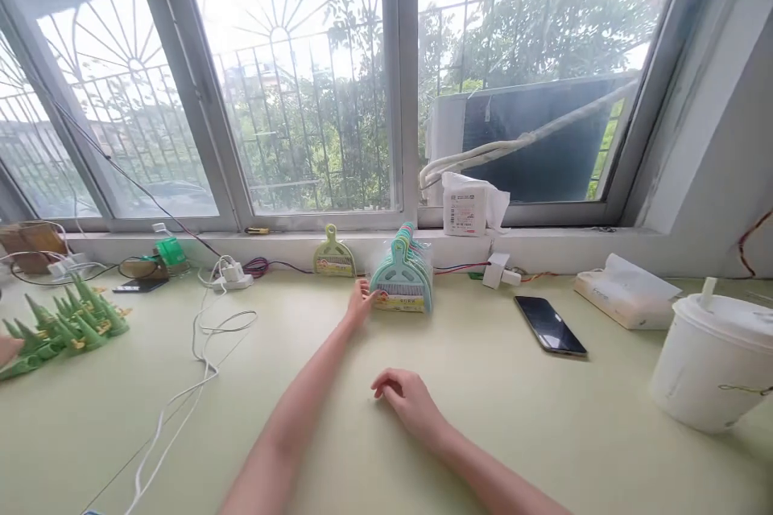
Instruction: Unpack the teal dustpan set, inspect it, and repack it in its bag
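Note:
My left hand [361,302] is stretched far forward and its fingertips touch the left side of a stack of small teal dustpan-and-brush sets [403,273] standing near the window ledge. Whether it grips the stack I cannot tell. A single yellow-green dustpan set [333,255] leans against the ledge just left of the stack. My right hand [406,401] rests on the pale green table [386,434], fingers loosely curled, holding nothing.
A black phone [549,325] lies right of the stack, then a tissue pack [625,291] and a white lidded cup [713,362]. White cables [202,354] and a charger run at left, beside green brushes [66,322]. Another person's fingertip [7,350] shows at the left edge.

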`<state>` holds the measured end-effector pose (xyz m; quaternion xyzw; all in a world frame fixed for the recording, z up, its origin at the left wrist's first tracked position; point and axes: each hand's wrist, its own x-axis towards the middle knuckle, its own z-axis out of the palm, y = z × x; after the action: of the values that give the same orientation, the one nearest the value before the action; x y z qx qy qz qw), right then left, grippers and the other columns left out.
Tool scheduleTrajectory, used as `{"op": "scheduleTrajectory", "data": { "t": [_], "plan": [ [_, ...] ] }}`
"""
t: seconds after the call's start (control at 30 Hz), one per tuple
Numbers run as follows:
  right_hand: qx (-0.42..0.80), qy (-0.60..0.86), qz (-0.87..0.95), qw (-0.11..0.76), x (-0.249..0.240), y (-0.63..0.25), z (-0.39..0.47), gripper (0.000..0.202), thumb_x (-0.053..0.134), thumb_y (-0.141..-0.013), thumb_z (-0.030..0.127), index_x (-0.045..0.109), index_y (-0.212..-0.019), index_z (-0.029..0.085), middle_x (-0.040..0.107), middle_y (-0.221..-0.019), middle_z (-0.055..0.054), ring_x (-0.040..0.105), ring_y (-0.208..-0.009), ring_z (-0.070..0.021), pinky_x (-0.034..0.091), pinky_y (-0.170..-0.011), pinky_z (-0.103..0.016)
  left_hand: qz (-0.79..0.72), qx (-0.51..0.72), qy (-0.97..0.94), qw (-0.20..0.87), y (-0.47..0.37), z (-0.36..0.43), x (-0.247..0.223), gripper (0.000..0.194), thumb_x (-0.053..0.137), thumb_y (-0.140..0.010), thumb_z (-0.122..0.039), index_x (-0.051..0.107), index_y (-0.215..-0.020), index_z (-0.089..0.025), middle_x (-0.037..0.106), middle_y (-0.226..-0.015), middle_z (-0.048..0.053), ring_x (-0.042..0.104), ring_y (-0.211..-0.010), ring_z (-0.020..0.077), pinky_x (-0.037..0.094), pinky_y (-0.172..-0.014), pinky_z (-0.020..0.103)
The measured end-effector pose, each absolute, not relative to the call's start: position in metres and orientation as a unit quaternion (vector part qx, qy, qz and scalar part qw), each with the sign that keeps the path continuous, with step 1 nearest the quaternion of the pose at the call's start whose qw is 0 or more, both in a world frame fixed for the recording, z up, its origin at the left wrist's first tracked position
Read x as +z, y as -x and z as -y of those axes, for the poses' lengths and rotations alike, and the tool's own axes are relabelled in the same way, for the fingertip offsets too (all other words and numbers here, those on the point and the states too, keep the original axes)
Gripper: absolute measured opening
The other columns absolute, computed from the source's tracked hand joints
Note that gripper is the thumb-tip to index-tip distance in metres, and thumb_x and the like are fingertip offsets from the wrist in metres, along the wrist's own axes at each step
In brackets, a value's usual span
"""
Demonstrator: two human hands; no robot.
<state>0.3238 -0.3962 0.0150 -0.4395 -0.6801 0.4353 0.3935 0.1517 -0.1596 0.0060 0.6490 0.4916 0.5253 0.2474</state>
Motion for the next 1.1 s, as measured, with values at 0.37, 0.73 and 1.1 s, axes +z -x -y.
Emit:
{"op": "scheduleTrajectory", "data": {
  "t": [0.37, 0.73, 1.1],
  "plan": [
    [0.409, 0.398, 0.714, 0.406, 0.004, -0.325, 0.39, 0.029, 0.043, -0.078, 0.017, 0.071, -0.086, 0.019, 0.073, -0.082, -0.005, 0.068, -0.081, -0.0192, 0.049, -0.078, -0.031, -0.555, 0.557, -0.602, 0.14, -0.174, 0.186, -0.002, 0.036, 0.072, -0.07, -0.019, 0.054, -0.101, -0.02, 0.061, -0.099, 0.007, 0.058, -0.087, 0.0193, 0.046, -0.081, 0.033],
    [0.389, 0.384, 0.726, 0.416, -0.002, -0.326, 0.384, 0.029, 0.044, -0.078, 0.016, 0.072, -0.086, 0.02, 0.074, -0.085, -0.005, 0.069, -0.084, -0.0203, 0.052, -0.08, -0.034, -0.5, 0.423, -0.666, 0.357, -0.175, 0.216, 0.043, 0.029, 0.078, -0.059, -0.027, 0.058, -0.077, -0.016, 0.054, -0.066, -0.002, 0.055, -0.072, 0.0161, 0.043, -0.071, 0.03],
    [-0.068, 0.475, 0.696, 0.534, 0.011, -0.379, 0.386, 0.028, 0.04, -0.097, 0.031, 0.065, -0.09, 0.021, 0.069, -0.095, -0.006, 0.06, -0.093, -0.0234, 0.041, -0.087, -0.038, -0.443, 0.467, -0.475, 0.599, -0.211, 0.316, 0.04, 0.028, 0.064, -0.074, -0.026, 0.048, -0.095, -0.019, 0.064, -0.088, 0.005, 0.065, -0.076, 0.0157, 0.051, -0.062, 0.025]
  ]
}}
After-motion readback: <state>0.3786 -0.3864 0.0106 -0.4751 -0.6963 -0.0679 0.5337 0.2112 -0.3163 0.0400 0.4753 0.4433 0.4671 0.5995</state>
